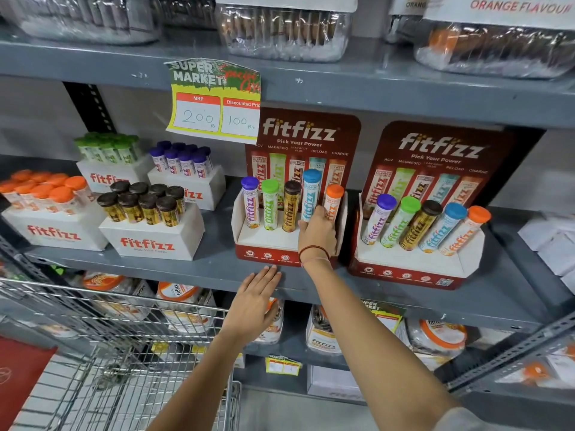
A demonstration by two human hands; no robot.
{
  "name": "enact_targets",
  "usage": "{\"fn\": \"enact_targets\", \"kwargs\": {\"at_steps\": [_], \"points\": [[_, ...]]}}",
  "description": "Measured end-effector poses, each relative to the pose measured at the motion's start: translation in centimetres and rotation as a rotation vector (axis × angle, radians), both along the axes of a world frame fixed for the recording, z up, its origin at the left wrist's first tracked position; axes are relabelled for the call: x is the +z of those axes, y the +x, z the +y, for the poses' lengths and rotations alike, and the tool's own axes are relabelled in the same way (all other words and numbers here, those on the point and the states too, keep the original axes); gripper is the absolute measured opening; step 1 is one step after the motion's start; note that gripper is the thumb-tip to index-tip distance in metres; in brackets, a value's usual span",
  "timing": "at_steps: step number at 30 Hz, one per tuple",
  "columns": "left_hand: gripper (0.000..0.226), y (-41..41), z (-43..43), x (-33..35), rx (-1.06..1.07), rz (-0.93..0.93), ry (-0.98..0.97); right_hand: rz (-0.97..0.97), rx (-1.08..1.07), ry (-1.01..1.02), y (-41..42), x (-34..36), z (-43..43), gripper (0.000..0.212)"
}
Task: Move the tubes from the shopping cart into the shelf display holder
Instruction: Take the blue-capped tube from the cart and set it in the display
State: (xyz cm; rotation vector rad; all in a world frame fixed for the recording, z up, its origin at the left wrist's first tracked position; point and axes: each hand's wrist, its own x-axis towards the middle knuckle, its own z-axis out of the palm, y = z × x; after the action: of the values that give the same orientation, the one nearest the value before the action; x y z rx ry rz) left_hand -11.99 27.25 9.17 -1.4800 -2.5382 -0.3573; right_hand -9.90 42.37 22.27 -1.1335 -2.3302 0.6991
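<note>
A red fitfizz display holder [264, 255] stands on the grey shelf at the centre. It carries a purple-capped tube [250, 202], a green-capped tube [270, 203], a brown-capped tube [291, 205], a blue-capped tube [311, 194] and an orange-capped tube [333, 202]. My right hand [317, 233] grips the lower part of the blue-capped tube, which sits higher than its neighbours. My left hand [253, 306] is flat and holds nothing, fingertips at the shelf's front edge below the holder. The wire shopping cart [102, 346] is at lower left; I see no tubes in it.
A second red holder [413, 269] with several tubes stands to the right. White fitfizz boxes [152, 241] of tubes fill the shelf's left side. A price tag [214, 101] hangs from the shelf above. Jars and packets sit on the shelf below.
</note>
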Motion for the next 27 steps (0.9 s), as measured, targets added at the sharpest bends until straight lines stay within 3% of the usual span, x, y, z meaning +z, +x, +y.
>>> {"fn": "enact_targets", "kwargs": {"at_steps": [14,22,24,27], "points": [[0.055,0.3,0.0,0.5,0.004,-0.030,0.001,0.045,-0.009,-0.042,0.7,-0.6,-0.5,0.034],[0.056,0.6,0.0,0.9,0.015,-0.052,-0.018,0.339,0.042,0.105,2.6,3.9,0.7,0.035],[0.056,0.6,-0.1,0.9,0.015,-0.061,-0.018,0.305,0.128,0.194,2.5,5.6,1.8,0.036],[0.055,0.8,-0.1,1.0,0.020,-0.076,-0.026,0.078,0.289,0.216,1.7,6.9,3.4,0.040]]}}
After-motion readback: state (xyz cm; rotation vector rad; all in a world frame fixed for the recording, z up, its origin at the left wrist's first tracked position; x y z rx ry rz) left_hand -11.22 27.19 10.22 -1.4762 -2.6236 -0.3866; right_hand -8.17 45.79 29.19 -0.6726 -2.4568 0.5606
